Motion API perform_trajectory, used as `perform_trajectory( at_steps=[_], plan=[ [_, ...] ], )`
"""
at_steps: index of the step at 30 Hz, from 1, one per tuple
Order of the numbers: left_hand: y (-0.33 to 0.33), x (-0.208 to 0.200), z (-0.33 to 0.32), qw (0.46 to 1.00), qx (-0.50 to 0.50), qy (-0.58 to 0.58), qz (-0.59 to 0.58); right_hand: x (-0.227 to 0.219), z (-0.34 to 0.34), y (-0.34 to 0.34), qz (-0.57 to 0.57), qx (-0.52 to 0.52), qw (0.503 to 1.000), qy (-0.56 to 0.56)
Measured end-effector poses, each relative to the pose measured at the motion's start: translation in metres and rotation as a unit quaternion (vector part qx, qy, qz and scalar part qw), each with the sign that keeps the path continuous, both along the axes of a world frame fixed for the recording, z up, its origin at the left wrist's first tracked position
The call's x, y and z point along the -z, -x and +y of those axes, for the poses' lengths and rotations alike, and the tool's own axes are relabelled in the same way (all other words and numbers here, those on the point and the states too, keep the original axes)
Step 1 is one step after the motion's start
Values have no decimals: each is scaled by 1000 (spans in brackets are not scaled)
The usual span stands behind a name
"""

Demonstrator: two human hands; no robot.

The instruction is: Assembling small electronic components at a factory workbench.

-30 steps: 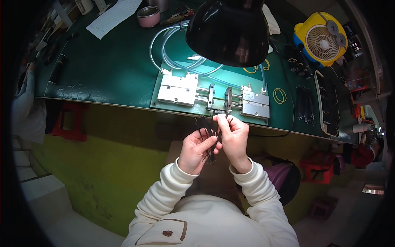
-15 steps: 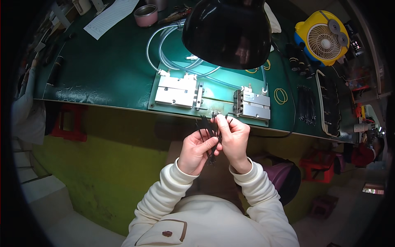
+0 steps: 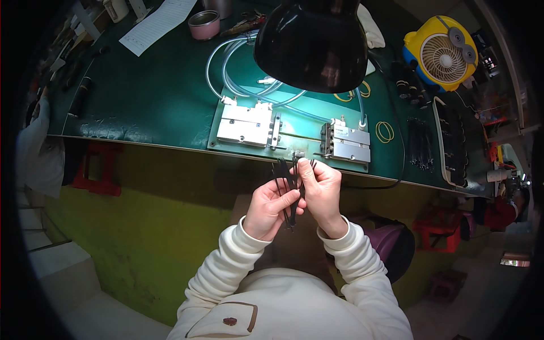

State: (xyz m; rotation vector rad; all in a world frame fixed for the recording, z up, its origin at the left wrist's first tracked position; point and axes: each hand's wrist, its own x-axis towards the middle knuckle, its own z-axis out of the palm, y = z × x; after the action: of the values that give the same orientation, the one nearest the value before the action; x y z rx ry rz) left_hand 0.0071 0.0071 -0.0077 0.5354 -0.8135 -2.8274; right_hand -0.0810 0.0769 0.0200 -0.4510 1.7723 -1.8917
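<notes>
Just in front of the table's near edge, my left hand [image 3: 269, 207] is closed round a bunch of thin black wires [image 3: 284, 173], thumb pressed across them. The strands fan out upward, and their lower ends poke out below the fingers. Right beside it, my right hand [image 3: 321, 190] is closed in a pinch at the upper ends of the same wires; its thumb hides exactly which strands it grips. Beyond the fingertips lies a small silvery piece [image 3: 299, 153], at the front of a fixture with a left metal block [image 3: 245, 124] and a right metal block [image 3: 350, 143].
A black lamp [image 3: 311, 51] hangs over the fixture, with clear hoses [image 3: 226, 73] looping behind. On the green table are yellow rings [image 3: 385, 132], more black wires [image 3: 420, 144], a long tray [image 3: 450, 141], a yellow fan [image 3: 445, 56], a pink cup [image 3: 204, 25] and a paper sheet [image 3: 156, 28].
Both hands keep almost the same place and grip, with only small finger shifts. The whole view has shifted slightly.
</notes>
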Motion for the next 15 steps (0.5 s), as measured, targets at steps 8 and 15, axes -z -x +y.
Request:
perform_trajectory(
  at_steps=[8,15],
  plan=[
    [-4,-2,0,1000,3,2,-15,-10,1,-7,31,2,999,-22],
    [-4,7,1,999,-1,-41,11,-7,1,-6,23,5,999,-30]
  ],
)
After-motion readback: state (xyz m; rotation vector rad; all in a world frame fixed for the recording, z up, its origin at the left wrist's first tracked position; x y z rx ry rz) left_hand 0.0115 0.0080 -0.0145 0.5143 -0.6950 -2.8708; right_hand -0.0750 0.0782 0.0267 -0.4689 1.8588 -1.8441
